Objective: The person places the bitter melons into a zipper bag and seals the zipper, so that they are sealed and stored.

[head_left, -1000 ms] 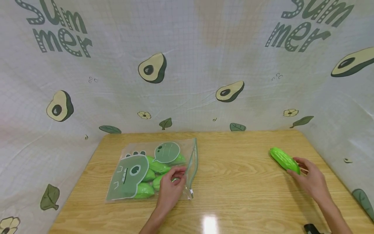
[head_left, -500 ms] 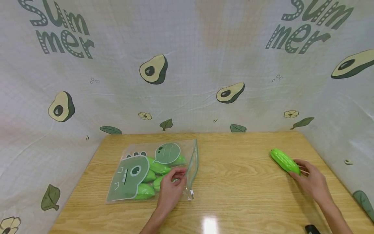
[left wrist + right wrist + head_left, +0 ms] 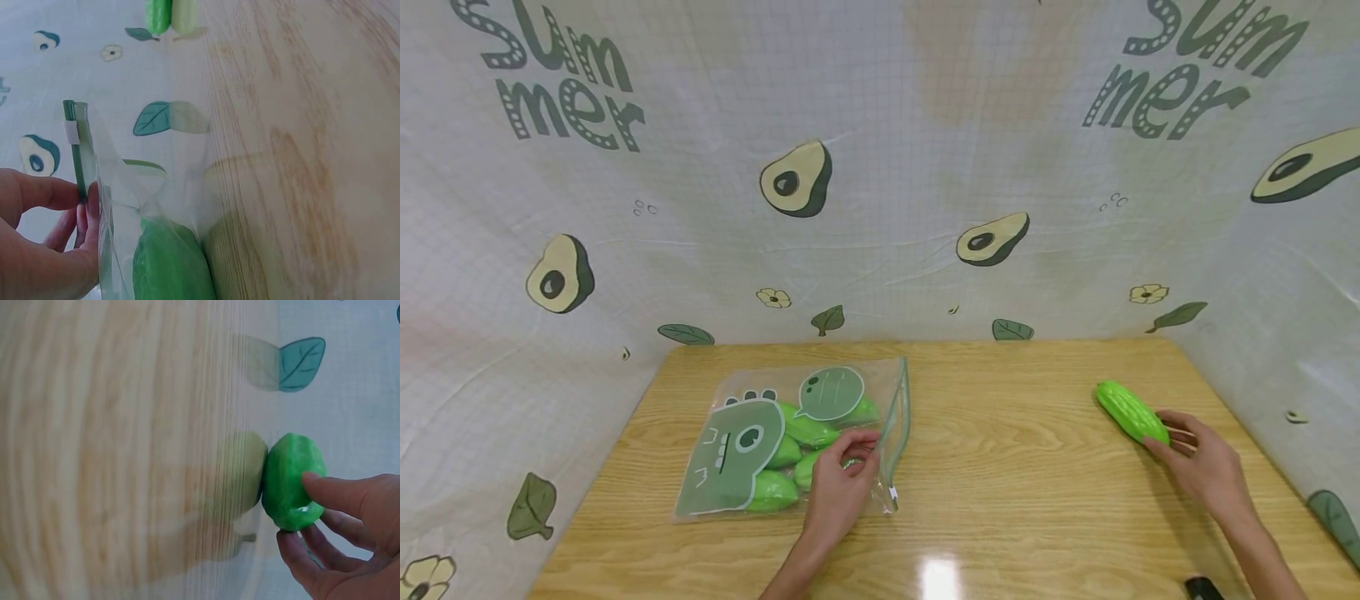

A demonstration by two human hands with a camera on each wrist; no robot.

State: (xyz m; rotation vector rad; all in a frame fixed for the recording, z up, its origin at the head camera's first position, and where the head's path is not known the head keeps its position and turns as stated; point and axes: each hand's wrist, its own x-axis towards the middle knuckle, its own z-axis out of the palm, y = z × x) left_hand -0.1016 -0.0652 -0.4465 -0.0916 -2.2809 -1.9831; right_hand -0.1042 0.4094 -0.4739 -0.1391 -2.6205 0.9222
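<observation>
A clear zip bag [image 3: 700, 492] with a green cartoon print lies on the left of the table, with several green vegetables [image 3: 773, 492] inside. My left hand [image 3: 838, 492] pinches the bag near its mouth, which faces right; in the left wrist view, thumb and fingers grip the green zip strip [image 3: 78, 162] below its white slider [image 3: 72, 132]. On the right, a bright green, ridged cucumber [image 3: 1129, 410] lies slanted on the table. My right hand [image 3: 1210, 467] holds its near end, thumb on one side and fingers on the other, as the right wrist view shows.
Bare wooden table [image 3: 1000, 467] lies between the bag and the cucumber. A small black object [image 3: 1201, 588] sits at the front edge near my right forearm, partly cut off. A printed white cloth [image 3: 887, 167] surrounds the table at the back and sides.
The head view has shifted very slightly. Both hands keep their holds, and the bag and cucumber stay in place.
</observation>
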